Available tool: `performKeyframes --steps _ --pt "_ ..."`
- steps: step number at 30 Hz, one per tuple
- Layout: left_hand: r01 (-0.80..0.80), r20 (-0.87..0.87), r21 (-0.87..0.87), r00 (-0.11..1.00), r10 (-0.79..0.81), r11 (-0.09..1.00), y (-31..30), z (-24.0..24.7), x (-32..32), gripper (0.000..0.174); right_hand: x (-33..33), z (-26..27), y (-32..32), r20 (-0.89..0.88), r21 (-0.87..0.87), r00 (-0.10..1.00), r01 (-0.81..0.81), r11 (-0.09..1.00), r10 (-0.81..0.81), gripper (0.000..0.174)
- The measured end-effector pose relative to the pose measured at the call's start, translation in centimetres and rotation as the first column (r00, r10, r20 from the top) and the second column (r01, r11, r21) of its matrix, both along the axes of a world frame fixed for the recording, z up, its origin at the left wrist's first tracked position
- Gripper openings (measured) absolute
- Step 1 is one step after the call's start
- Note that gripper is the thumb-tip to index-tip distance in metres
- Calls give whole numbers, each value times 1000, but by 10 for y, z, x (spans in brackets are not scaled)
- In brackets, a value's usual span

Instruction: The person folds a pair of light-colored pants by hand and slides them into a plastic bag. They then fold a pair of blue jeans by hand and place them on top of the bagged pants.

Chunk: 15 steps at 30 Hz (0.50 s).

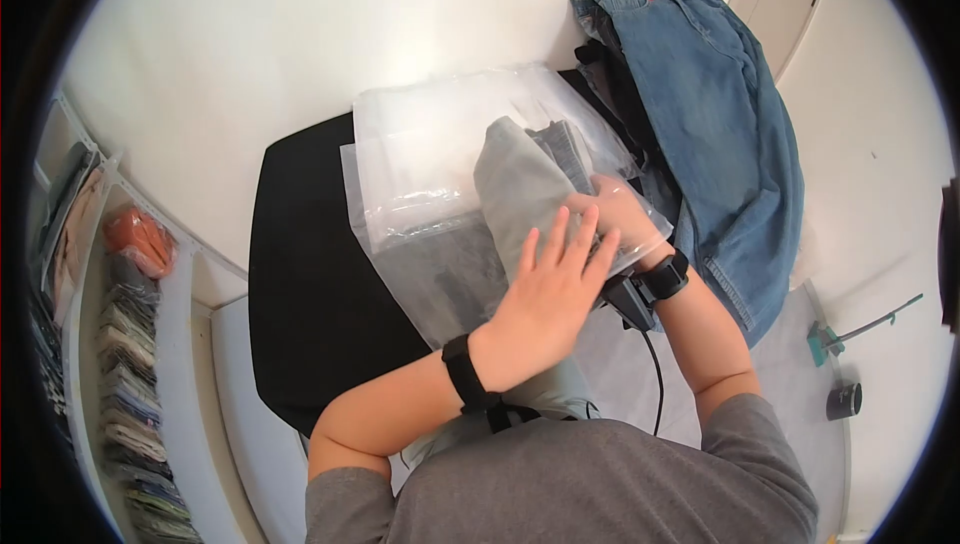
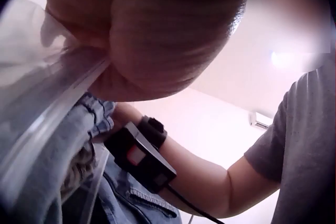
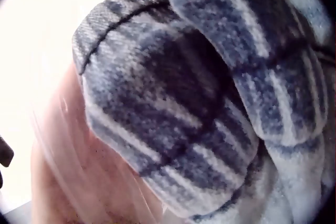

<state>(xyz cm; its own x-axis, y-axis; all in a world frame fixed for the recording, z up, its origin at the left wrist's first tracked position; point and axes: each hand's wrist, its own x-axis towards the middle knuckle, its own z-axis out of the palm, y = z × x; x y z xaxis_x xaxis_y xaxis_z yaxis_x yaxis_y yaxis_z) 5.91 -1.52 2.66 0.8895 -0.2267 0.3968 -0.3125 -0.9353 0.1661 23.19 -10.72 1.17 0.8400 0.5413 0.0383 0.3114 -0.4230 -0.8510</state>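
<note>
Folded jeans [image 1: 515, 179], pale grey outside with a darker denim fold, lie at a slant on clear plastic bags [image 1: 420, 169] in the head view. My right hand [image 1: 622, 216] grips their near right end, with clear plastic around it; some fingers are hidden. My left hand [image 1: 545, 309] lies over the plastic and the near edge of the jeans, fingers straight and spread. The left wrist view shows its palm [image 2: 163, 35] close up, beside a plastic edge and denim [image 2: 44, 161]. Striped, faded denim folds [image 3: 173, 108] fill much of the right wrist view.
Blue jeans [image 1: 700, 124] hang over the right side of the black table [image 1: 300, 274]. Shelves at the left hold bagged clothes [image 1: 130, 374] and an orange bundle [image 1: 140, 241]. A black cable [image 1: 658, 374] hangs from the device at my right wrist. A dark cup [image 1: 844, 401] stands at the right.
</note>
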Motion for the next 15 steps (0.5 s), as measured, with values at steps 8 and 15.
performKeyframes --steps 8,15 --pt "83 139 -136 988 -64 987 15 37 36 44 -8 9 0 491 -134 818 -269 954 300 57" --pt "182 -24 -138 982 -187 973 -10 60 77 21 -29 35 39 505 -430 736 -238 871 451 53"
